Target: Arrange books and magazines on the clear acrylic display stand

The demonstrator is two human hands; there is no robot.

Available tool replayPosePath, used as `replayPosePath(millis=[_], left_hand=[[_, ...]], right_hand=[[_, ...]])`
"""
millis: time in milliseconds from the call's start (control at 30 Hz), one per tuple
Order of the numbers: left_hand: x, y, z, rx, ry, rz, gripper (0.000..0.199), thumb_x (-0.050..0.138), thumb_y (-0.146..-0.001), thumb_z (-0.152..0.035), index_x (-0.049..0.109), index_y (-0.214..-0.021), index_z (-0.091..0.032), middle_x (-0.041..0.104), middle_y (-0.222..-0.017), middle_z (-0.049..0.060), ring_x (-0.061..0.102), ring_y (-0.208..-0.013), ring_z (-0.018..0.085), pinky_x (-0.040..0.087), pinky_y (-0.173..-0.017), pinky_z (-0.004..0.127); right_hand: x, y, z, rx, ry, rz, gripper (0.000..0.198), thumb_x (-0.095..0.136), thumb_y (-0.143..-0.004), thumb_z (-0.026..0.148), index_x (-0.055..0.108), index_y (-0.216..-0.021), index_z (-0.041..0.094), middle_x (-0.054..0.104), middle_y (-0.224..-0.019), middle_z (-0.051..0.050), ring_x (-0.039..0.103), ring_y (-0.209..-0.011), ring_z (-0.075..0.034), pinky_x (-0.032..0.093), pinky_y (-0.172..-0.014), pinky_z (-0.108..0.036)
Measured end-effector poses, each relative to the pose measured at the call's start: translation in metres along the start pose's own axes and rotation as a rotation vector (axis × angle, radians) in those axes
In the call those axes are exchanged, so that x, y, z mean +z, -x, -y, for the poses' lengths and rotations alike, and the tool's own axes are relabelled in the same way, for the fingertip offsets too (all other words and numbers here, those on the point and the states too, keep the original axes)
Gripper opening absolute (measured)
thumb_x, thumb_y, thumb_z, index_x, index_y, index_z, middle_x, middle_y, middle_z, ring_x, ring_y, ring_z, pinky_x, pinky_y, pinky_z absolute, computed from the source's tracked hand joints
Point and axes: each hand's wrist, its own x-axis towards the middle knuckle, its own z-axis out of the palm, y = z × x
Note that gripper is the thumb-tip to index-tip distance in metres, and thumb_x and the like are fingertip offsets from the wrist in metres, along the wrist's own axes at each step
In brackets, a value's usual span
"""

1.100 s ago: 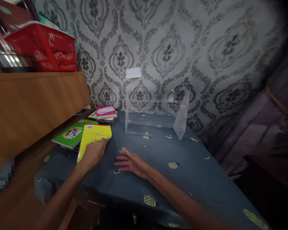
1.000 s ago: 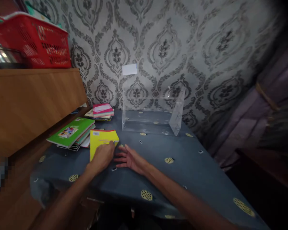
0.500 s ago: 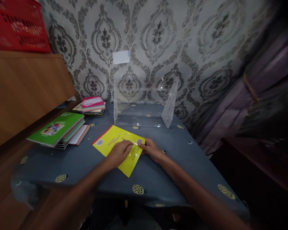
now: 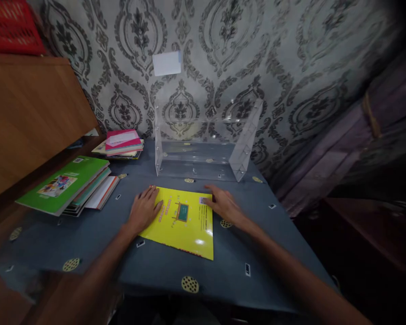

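A thin yellow book (image 4: pixel 176 239) lies on the blue tablecloth in front of me, its printed cover with a small green chalkboard picture facing up. My left hand (image 4: pixel 144 210) rests flat over the book's left edge, fingers stretched out and thumb apart. At the upper right corner, my right hand (image 4: pixel 225 205) touches the cover with its thumb, beside a small printed code. Its index finger reaches past the far edge, apart from the thumb; the other fingers are partly hidden.
A clear plastic rack (image 4: pixel 245 144) stands at the back against the patterned wall. On the left are a stack topped by a green book (image 4: pixel 84 180) and a smaller stack with a pink book (image 4: pixel 135 143). A wooden cabinet (image 4: pixel 30 113) holds a red basket (image 4: pixel 13 31). A curtain (image 4: pixel 328 149) hangs right.
The yellow book has turned and lies straighter before me. My left hand has moved from its middle to the left edge, and my right thumb and index finger have spread apart.
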Motion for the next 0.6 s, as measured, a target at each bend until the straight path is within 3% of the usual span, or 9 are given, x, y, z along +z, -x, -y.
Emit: replayPosePath(millis=[67, 100, 200, 233, 333, 400, 600], left_hand=[[0.0, 0.001, -0.001, -0.019, -0.027, -0.008, 0.045, 0.044, -0.099, -0.037, 0.055, -0.138, -0.016, 0.053, -0.15, 0.015, 0.048, -0.14, 0.03, 0.045, -0.107, 0.047], [0.001, 0.002, 0.0, -0.025, -0.036, -0.014, 0.045, 0.045, -0.099, -0.038, 0.056, -0.138, -0.017, 0.053, -0.15, 0.015, 0.049, -0.139, 0.031, 0.045, -0.107, 0.047], [0.006, 0.004, 0.006, -0.032, -0.034, -0.021, 0.045, 0.044, -0.099, -0.034, 0.055, -0.139, -0.018, 0.051, -0.151, 0.015, 0.049, -0.138, 0.031, 0.044, -0.106, 0.047], [0.008, 0.005, 0.009, -0.03, -0.022, -0.018, 0.045, 0.044, -0.098, -0.029, 0.054, -0.14, -0.018, 0.051, -0.152, 0.015, 0.048, -0.138, 0.031, 0.044, -0.106, 0.046], [0.013, 0.006, 0.017, -0.028, 0.035, -0.018, 0.051, 0.042, -0.094, -0.018, 0.048, -0.145, -0.015, 0.052, -0.151, 0.017, 0.049, -0.138, 0.029, 0.044, -0.105, 0.045], [0.015, 0.006, 0.018, -0.043, 0.06, -0.035, 0.051, 0.039, -0.095, -0.02, 0.046, -0.145, -0.013, 0.056, -0.147, 0.018, 0.05, -0.137, 0.029, 0.045, -0.104, 0.045], [0.01, 0.003, 0.012, -0.068, 0.067, -0.067, 0.047, 0.034, -0.098, -0.028, 0.05, -0.14, -0.011, 0.061, -0.141, 0.018, 0.052, -0.134, 0.032, 0.047, -0.1, 0.049]], right_hand=[[0.011, 0.001, 0.022, -0.126, 0.229, -0.175, 0.045, 0.059, -0.089, 0.019, 0.059, -0.133, 0.013, 0.063, -0.131, -0.021, 0.059, -0.122, -0.038, 0.05, -0.101, -0.059], [0.021, 0.001, 0.035, -0.213, 0.267, -0.175, 0.042, 0.055, -0.09, 0.016, 0.061, -0.132, 0.015, 0.059, -0.138, -0.02, 0.053, -0.13, -0.037, 0.046, -0.106, -0.059], [0.062, -0.004, 0.075, -0.522, 0.227, 0.068, 0.045, 0.042, -0.097, 0.013, 0.055, -0.14, 0.016, 0.057, -0.144, -0.015, 0.05, -0.136, -0.026, 0.041, -0.115, -0.046], [0.076, -0.007, 0.086, -0.551, 0.226, 0.125, 0.048, 0.042, -0.097, 0.013, 0.05, -0.144, 0.014, 0.054, -0.147, -0.016, 0.048, -0.138, -0.025, 0.039, -0.117, -0.045], [0.105, -0.014, 0.104, -0.513, 0.235, 0.166, 0.055, 0.039, -0.099, 0.017, 0.035, -0.152, 0.003, 0.04, -0.157, -0.023, 0.036, -0.148, -0.027, 0.031, -0.122, -0.047], [0.108, -0.014, 0.102, -0.484, 0.238, 0.174, 0.056, 0.038, -0.102, 0.023, 0.032, -0.154, 0.001, 0.035, -0.16, -0.024, 0.03, -0.151, -0.028, 0.027, -0.124, -0.048], [0.081, 0.002, 0.063, -0.338, 0.311, 0.133, 0.071, 0.038, -0.103, 0.049, 0.034, -0.152, -0.004, 0.03, -0.161, -0.026, 0.023, -0.153, -0.033, 0.023, -0.125, -0.05]])
